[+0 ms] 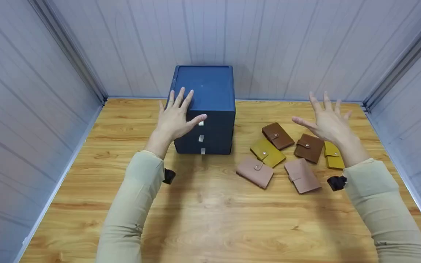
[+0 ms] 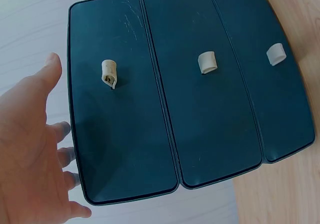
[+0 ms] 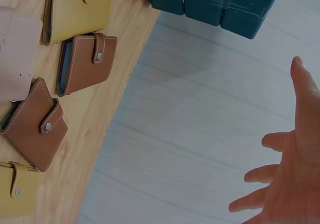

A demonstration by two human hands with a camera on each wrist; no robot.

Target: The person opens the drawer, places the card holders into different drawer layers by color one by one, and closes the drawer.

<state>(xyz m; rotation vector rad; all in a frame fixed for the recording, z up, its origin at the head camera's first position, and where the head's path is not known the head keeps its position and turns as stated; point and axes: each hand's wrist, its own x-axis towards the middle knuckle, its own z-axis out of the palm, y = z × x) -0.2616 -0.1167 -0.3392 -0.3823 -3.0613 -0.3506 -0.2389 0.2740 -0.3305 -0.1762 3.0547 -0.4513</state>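
Observation:
A dark blue cabinet with three drawers (image 1: 216,133) stands at the back of the table, its drawers closed and each with a small whitish pull tab (image 2: 207,62). My left hand (image 1: 175,120) is spread in front of and above it, holding nothing. To the right, my right hand (image 1: 329,122) is raised with fingers spread, also with nothing in it. Below and beside that hand lie snap-closed wallets: two brown (image 1: 278,136) (image 3: 90,63), two yellow (image 1: 268,152) (image 3: 17,189) and two pink (image 1: 255,171) (image 1: 302,176). The right forearm partly covers one yellow wallet in the head view.
The wooden table (image 1: 210,223) is enclosed by pale panelled walls (image 1: 269,47) at the back and both sides. The cabinet stands close to the back wall. Dark wrist cameras (image 1: 169,176) are strapped below both hands.

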